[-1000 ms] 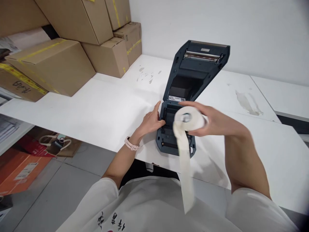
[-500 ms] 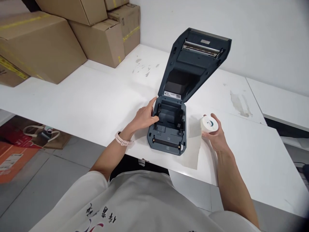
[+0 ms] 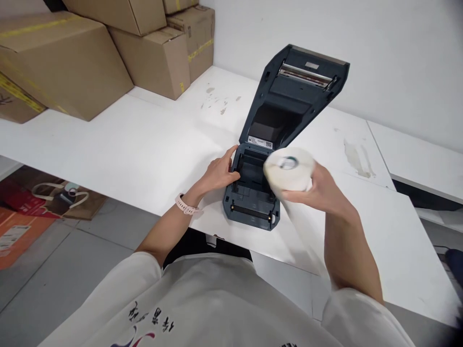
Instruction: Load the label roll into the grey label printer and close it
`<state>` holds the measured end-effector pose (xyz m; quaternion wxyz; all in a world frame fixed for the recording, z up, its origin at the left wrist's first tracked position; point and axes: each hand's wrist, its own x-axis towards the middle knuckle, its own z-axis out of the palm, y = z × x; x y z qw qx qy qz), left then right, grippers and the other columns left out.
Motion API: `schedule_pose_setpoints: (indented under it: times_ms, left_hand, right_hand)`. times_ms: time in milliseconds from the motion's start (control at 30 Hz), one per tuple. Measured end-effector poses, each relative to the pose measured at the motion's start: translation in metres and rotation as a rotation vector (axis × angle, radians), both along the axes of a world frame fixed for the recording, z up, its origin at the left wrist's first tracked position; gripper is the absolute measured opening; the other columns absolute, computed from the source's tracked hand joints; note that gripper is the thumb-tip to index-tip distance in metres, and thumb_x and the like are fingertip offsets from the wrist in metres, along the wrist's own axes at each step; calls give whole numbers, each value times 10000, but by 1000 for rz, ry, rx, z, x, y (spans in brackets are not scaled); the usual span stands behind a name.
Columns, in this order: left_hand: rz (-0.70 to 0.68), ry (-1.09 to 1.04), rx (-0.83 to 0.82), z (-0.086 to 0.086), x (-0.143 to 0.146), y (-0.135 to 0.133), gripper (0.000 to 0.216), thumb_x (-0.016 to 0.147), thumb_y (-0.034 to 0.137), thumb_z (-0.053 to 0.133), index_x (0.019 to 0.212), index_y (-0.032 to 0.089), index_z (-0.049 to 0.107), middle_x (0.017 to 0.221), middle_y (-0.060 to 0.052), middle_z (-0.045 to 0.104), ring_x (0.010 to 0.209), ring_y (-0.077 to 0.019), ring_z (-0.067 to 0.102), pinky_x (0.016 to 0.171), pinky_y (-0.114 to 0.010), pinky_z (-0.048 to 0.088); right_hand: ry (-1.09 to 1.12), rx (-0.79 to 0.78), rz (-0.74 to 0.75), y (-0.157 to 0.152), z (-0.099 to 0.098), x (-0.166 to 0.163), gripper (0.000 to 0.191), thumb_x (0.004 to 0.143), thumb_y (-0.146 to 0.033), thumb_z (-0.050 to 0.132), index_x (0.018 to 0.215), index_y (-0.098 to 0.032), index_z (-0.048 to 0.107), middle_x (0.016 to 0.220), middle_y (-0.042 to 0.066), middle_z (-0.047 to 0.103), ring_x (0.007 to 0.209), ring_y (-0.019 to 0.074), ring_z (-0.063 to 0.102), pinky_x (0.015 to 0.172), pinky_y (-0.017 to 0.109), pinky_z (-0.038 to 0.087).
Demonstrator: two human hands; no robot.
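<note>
A dark grey label printer (image 3: 249, 205) sits on the white table with its lid (image 3: 294, 94) tipped up and back, so its inner bay and front roller show. My left hand (image 3: 219, 172) grips the printer's left wall, the thumb over the rim at the bay and the other fingers along the outside. In my right hand (image 3: 323, 190) is a white label roll (image 3: 291, 168), raised over the right side of the bay and slightly blurred. A loose paper strip trails from the roll down toward the table's front edge. Most of the right fingers are hidden behind the roll.
Cardboard boxes (image 3: 152, 58) are stacked at the back left of the white table (image 3: 144, 144), against the wall. A paper bag (image 3: 77, 202) and an orange box (image 3: 21, 241) stand on the floor at left. Worn patches mark the tabletop at right.
My right hand has lifted the label roll from the table beside the printer and carried it left and up over the bay. The paper strip rose with it. My left hand stays at the printer.
</note>
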<state>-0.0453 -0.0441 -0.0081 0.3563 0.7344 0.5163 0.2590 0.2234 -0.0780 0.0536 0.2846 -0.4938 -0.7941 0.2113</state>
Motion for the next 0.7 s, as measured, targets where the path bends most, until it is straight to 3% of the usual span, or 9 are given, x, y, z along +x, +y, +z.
schedule_pose_setpoints:
  times_ms: [67, 167, 267, 433, 500, 567, 633, 700]
  left_hand:
    - [-11, -17, -4, 0, -1, -1, 929, 752, 246, 542, 1635, 165, 263, 730, 42, 551, 673, -178, 546, 658, -303, 401]
    - [-26, -45, 0, 0, -2, -2, 931, 757, 246, 543, 1638, 169, 256, 732, 37, 548, 674, -181, 548, 649, -304, 404]
    - [-26, -50, 1, -1, -3, -2, 935, 755, 244, 549, 1638, 163, 254, 742, 30, 561, 673, -182, 546, 637, -304, 400]
    - [-31, -41, -8, -3, -4, -2, 936, 762, 242, 540, 1643, 153, 236, 736, 29, 569, 670, -185, 538, 638, -307, 397]
    - [-39, -52, -13, -3, -4, -2, 935, 766, 241, 534, 1646, 156, 229, 733, 31, 564, 664, -185, 529, 632, -307, 387]
    - [-40, -67, -28, -3, -4, -2, 938, 765, 235, 536, 1648, 157, 227, 733, 31, 560, 661, -184, 523, 632, -307, 381]
    - [-35, -78, -42, -2, -4, -2, 942, 759, 223, 541, 1647, 155, 234, 729, 32, 557, 658, -182, 518, 639, -310, 377]
    - [-32, -86, -49, -1, -4, -3, 942, 751, 208, 548, 1643, 155, 248, 719, 37, 546, 656, -179, 514, 645, -312, 372]
  right_hand:
    - [-242, 51, 85, 11, 10, -20, 722, 701, -586, 828, 1325, -274, 638, 1280, 108, 731, 1174, 416, 663, 1025, 567, 471]
    - [-532, 66, 170, 31, 5, -39, 635, 792, -599, 733, 1303, -236, 632, 1158, 146, 756, 1092, 413, 675, 975, 556, 436]
    - [-607, 15, 224, 45, -13, -44, 656, 841, -646, 658, 1329, -210, 613, 1117, 154, 749, 1069, 390, 668, 984, 542, 405]
    - [-618, 42, 223, 41, -32, -42, 743, 961, -710, 446, 1488, -193, 528, 1260, 205, 701, 1201, 414, 616, 1078, 615, 344]
    - [-531, 97, 222, 33, -30, -41, 646, 986, -663, 453, 1453, -233, 570, 1314, 177, 692, 1249, 399, 614, 1131, 632, 321]
    - [-328, 251, 132, 29, -21, -40, 480, 1000, -600, 499, 1331, -289, 654, 1287, 117, 712, 1245, 359, 635, 1138, 596, 371]
    - [-47, 552, -106, 35, -5, -37, 352, 1008, -533, 540, 1209, -291, 699, 1207, 93, 722, 1209, 327, 650, 1105, 547, 441]
    - [221, 800, -348, 52, 15, -32, 355, 1017, -478, 554, 1258, -244, 667, 1285, 108, 684, 1287, 309, 609, 1146, 514, 434]
